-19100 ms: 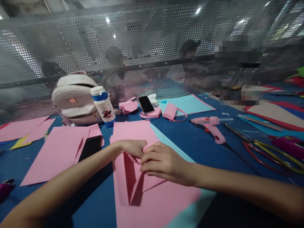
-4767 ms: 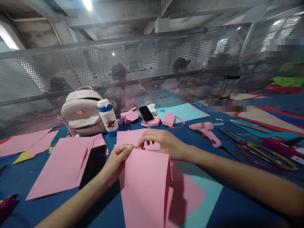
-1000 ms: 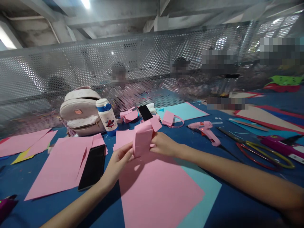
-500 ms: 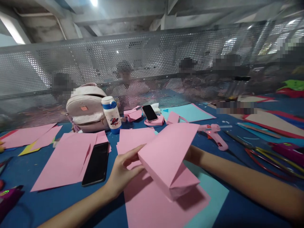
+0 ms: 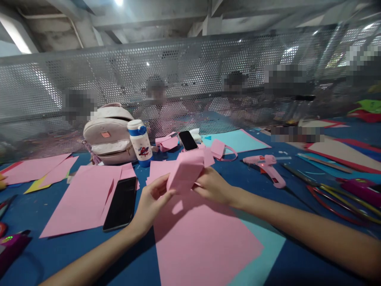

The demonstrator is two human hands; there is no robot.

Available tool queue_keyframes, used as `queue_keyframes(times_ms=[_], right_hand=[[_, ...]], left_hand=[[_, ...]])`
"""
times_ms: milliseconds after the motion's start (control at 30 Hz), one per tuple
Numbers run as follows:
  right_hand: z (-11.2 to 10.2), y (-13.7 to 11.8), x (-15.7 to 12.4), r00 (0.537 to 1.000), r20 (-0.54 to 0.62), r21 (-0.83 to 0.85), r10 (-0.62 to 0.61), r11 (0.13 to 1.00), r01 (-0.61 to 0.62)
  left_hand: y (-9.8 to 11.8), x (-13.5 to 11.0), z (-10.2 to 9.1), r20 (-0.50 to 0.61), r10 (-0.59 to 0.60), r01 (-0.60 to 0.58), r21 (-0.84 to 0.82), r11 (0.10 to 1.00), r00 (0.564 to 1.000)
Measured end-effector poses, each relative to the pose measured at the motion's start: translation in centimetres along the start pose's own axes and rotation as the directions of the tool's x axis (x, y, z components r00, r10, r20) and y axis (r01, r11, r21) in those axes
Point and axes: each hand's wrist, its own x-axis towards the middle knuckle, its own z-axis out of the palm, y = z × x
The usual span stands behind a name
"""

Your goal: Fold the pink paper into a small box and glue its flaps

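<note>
I hold a folded pink paper bag [image 5: 187, 171] up off the blue table [image 5: 71, 250], its narrow end toward me. My left hand [image 5: 153, 202] grips its near left side with thumb and fingers. My right hand [image 5: 212, 184] pinches its right side. Beneath them lies a flat pink sheet [image 5: 202, 242] on top of a light blue sheet [image 5: 262, 254]. A black phone [image 5: 120, 204] rests on more pink paper [image 5: 80, 198] just left of my left hand.
Against the perforated metal screen [image 5: 190, 79] stand a white backpack [image 5: 108, 135], a white-and-blue bottle [image 5: 139, 143], a second phone [image 5: 188, 140] and small pink paper pieces. A pink glue gun [image 5: 266, 167] and scissors [image 5: 333, 190] lie to the right. People sit behind the screen.
Half a second ago the bag lay tilted with its broad side up; now it is turned end-on and raised between both hands. Earlier I was folding the flat pink sheet.
</note>
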Motion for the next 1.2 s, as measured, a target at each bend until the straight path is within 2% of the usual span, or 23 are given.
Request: queue_keyframes(times_ms=[67,100,167,267,367,433,600,767,900,1100,1200], right_hand=[[-0.2,-0.8,0.4,0.996,0.022,0.176,0.091,0.980,-0.094],[-0.4,-1.1,0.6,0.987,0.054,0.294,0.153,0.942,-0.162],[-0.6,-1.6,1.0,0.953,0.153,0.496,0.262,0.813,-0.304],[-1.0,-1.8,1.4,0.895,0.291,0.640,0.339,0.626,-0.446],[-1.5,-1.9,1.5,0.860,0.379,0.713,0.340,0.484,-0.506],[-1.8,-1.9,1.4,0.845,0.418,0.737,0.334,0.420,-0.530],[-2.3,-2.3,1.3,0.800,0.504,0.763,0.325,0.267,-0.589],[-2.3,-2.1,1.4,0.711,0.626,0.742,0.319,0.034,-0.669],[-2.0,-1.6,1.4,0.659,0.652,0.718,0.375,-0.026,-0.696],[-1.6,-1.0,1.3,0.661,0.654,0.718,0.369,-0.027,-0.695],[-1.5,-0.9,1.2,0.662,0.660,0.713,0.355,-0.021,-0.701]], left_hand=[[0.1,0.2,0.0,-0.013,-0.031,0.031,0.010,0.999,0.999],[0.1,0.2,0.0,-0.024,-0.034,0.035,0.010,0.999,0.999],[0.0,0.1,-0.1,-0.044,0.001,-0.001,0.014,1.000,0.999],[0.2,-0.2,-0.3,-0.025,0.149,-0.145,0.123,0.982,0.989],[0.7,-0.4,-0.5,0.056,0.298,-0.300,0.323,0.898,0.953],[1.1,-0.4,-0.7,0.121,0.340,-0.359,0.396,0.845,0.933],[1.6,-0.2,-0.9,0.185,0.360,-0.405,0.422,0.811,0.915],[1.7,0.2,-1.2,0.238,0.379,-0.445,0.384,0.809,0.894],[1.9,0.5,-1.4,0.258,0.393,-0.464,0.346,0.816,0.883],[1.6,0.8,-1.9,0.266,0.404,-0.478,0.342,0.809,0.875],[0.9,1.0,-2.1,0.315,0.471,-0.562,0.353,0.748,0.824]])
